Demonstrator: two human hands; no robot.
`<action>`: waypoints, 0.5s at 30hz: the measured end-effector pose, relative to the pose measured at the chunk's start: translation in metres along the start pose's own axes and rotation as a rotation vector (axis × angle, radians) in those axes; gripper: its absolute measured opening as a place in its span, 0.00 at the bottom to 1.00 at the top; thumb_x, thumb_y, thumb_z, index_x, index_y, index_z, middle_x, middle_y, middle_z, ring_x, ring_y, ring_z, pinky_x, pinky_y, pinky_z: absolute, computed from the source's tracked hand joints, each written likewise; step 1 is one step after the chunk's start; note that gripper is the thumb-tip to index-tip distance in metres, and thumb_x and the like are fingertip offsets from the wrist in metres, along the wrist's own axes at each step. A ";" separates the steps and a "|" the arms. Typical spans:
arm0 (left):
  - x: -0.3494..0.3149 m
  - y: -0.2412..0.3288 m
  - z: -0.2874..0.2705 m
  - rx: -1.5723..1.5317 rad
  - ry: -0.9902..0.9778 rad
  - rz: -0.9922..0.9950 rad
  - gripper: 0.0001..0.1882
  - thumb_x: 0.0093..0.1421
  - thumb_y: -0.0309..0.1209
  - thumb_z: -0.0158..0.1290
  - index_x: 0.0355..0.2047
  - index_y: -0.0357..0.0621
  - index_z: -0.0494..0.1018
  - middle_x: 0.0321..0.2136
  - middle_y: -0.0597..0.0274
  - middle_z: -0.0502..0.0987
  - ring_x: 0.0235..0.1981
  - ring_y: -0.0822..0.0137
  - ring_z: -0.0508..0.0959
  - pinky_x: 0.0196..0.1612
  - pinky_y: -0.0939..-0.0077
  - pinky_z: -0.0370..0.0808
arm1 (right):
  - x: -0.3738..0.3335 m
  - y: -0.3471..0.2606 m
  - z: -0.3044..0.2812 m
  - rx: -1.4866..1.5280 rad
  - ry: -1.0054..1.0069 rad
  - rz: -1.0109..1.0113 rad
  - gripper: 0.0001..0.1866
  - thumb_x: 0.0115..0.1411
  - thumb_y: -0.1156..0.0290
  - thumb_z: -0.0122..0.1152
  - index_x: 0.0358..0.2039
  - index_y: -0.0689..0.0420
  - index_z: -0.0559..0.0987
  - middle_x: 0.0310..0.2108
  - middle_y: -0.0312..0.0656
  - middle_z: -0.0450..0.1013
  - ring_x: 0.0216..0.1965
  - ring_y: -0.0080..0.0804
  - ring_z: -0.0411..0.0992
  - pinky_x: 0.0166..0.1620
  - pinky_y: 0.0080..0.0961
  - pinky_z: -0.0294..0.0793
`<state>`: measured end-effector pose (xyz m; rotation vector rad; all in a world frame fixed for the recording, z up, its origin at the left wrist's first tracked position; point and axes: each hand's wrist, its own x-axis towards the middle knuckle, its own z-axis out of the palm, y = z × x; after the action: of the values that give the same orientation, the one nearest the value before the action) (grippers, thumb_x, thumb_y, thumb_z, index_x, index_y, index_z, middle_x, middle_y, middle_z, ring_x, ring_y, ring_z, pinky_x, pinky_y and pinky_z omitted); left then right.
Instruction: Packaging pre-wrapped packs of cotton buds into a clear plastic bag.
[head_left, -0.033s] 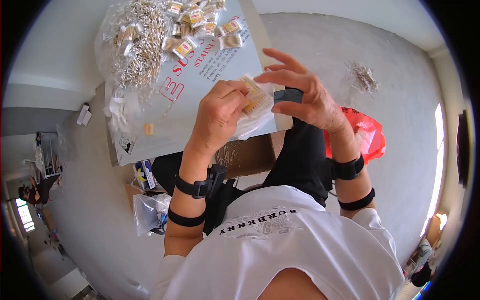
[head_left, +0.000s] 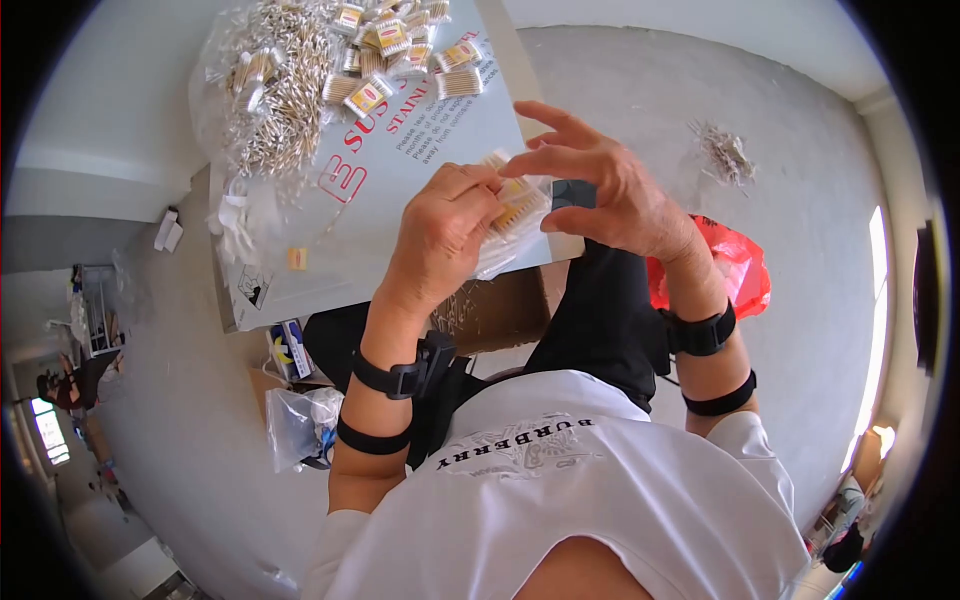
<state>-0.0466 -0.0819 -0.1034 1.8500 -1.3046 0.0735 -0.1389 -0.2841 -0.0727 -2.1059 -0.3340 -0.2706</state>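
In my left hand (head_left: 440,230) I pinch a clear plastic bag of cotton swabs (head_left: 515,210) with a yellow label inside, held over the table's near right part. My right hand (head_left: 625,195) is at the bag's right side, thumb and fingers spread apart. Its index fingertip reaches the bag's upper edge; whether it touches, I cannot tell. A large heap of loose cotton swabs (head_left: 290,110) lies on plastic at the far left of the table (head_left: 330,285). Beside it are several bagged swab packs (head_left: 368,97). One small yellow label card (head_left: 297,259) lies near the left edge.
Below the table's near edge stands an open cardboard box (head_left: 505,315) with stray swabs. A red plastic bag (head_left: 740,265) rests by my right forearm. More swabs (head_left: 725,155) are scattered on the floor at right. A clear bag (head_left: 295,430) sits at lower left.
My right hand has shifted slightly left, its index finger closer over the bag. My left hand keeps its grip, almost still.
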 end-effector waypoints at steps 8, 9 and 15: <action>-0.017 0.032 -0.018 0.236 -0.015 0.025 0.13 0.47 0.27 0.64 0.34 0.40 0.78 0.48 0.53 0.73 0.55 0.50 0.70 0.53 0.61 0.68 | -0.003 -0.007 -0.006 -0.118 -0.157 0.171 0.10 0.43 0.83 0.66 0.29 0.64 0.80 0.42 0.51 0.75 0.39 0.49 0.76 0.42 0.35 0.77; -0.023 0.034 -0.024 0.306 0.004 -0.028 0.15 0.46 0.29 0.66 0.35 0.40 0.78 0.52 0.51 0.71 0.58 0.49 0.67 0.55 0.60 0.65 | -0.007 -0.005 -0.004 -0.199 -0.105 0.099 0.08 0.44 0.83 0.66 0.28 0.65 0.79 0.42 0.51 0.75 0.38 0.50 0.77 0.41 0.34 0.77; -0.041 0.041 -0.041 0.200 -0.083 -0.201 0.23 0.40 0.24 0.69 0.39 0.39 0.77 0.58 0.52 0.66 0.55 0.51 0.69 0.53 0.61 0.71 | -0.007 -0.001 -0.006 -0.341 -0.111 -0.075 0.06 0.47 0.84 0.65 0.27 0.67 0.79 0.46 0.49 0.75 0.38 0.50 0.77 0.41 0.34 0.78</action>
<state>-0.0809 -0.0281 -0.0726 2.1667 -1.1947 0.0213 -0.1461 -0.2895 -0.0711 -2.4531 -0.4595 -0.2701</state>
